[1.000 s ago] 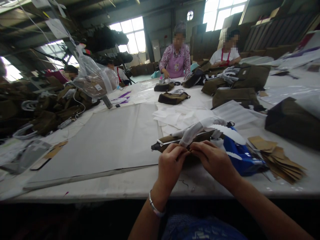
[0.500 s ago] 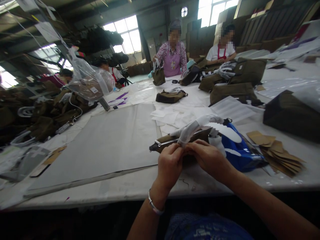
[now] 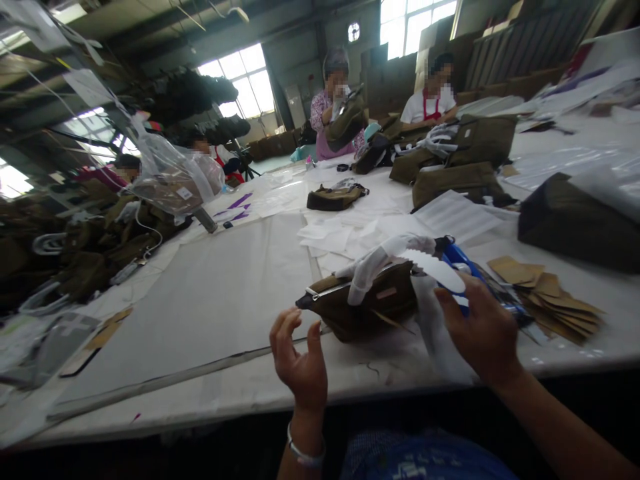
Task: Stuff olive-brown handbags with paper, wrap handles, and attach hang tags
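A small olive-brown zip pouch lies near the table's front edge, stuffed with white tissue paper that sticks out of its top. My left hand hovers just left of the pouch, fingers spread, holding nothing. My right hand is to the pouch's right, resting over a sheet of white paper and a blue plastic bag; its fingertips are curled on the paper's edge.
A stack of brown card tags lies at the right. Loose white sheets and more olive bags cover the table further back. Two people work at the far end. A heap of bags fills the left.
Both hands have left the pouch's front: the left drew back and opened, the right moved right onto the paper. The far person lifted a bag.
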Tool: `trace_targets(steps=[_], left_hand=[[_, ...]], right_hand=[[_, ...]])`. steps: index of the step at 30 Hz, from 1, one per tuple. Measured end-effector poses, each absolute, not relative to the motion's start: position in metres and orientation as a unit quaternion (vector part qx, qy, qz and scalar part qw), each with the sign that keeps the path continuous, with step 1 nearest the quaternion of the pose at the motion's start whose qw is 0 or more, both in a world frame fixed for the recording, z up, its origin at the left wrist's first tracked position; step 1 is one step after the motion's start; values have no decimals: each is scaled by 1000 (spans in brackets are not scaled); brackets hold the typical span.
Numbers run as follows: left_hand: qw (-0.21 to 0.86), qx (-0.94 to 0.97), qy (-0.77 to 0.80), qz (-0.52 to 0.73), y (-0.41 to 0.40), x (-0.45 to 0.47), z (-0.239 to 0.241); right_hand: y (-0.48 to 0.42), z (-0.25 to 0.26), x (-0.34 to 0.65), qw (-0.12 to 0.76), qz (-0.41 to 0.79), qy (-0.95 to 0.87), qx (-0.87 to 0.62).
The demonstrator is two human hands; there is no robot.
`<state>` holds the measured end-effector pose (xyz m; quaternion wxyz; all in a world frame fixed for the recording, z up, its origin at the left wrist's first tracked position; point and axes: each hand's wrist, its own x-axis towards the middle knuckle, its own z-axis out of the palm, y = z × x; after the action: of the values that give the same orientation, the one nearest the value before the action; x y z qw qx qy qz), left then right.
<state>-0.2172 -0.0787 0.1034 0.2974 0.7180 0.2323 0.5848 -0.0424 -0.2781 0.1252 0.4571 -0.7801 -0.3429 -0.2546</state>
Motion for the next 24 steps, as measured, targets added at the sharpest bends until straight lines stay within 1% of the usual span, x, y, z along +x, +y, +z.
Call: trace_targets(steps=[1,2,4,5,7,9,11,13,15,17,20,22,24], left_hand=[[347,703,266,561,-76,-220,90],[403,703,286,512,-73,-220,78],[493,720,290,394,-68,-213,59],[515,729,282,352,-67,-208,55],[523,739,277,321,-67,-199,61],[504,744,292,328,-69,-198,80],[474,750,315,336,-72,-205,104],[427,781,331,312,-73,-216,121],[377,818,343,267,-72,-227,126],[339,834,364,239,-69,-233,123],[292,845,353,277,-67,-233,120],[270,880,268,285,-68,-226,124],[268,923,147,236,-70,-216,132]], right_hand=[[-282,117,-37,468,-232,-286,-804],[-283,108,-31,476,-192,-247,-822],[-279,93,-18,481,-96,-229,-841],[-275,89,-13,477,-56,-237,-844],[-270,92,-5,459,-7,-261,-849],[-272,105,-2,431,1,-281,-857],[-279,123,-3,379,1,-292,-878],[-287,137,-9,311,11,-291,-905],[-289,141,-17,271,12,-302,-914],[-284,138,-27,275,-29,-332,-902],[-268,131,-39,306,-114,-401,-856],[-255,134,-39,329,-97,-481,-807],[-248,144,-31,367,-17,-533,-762]])
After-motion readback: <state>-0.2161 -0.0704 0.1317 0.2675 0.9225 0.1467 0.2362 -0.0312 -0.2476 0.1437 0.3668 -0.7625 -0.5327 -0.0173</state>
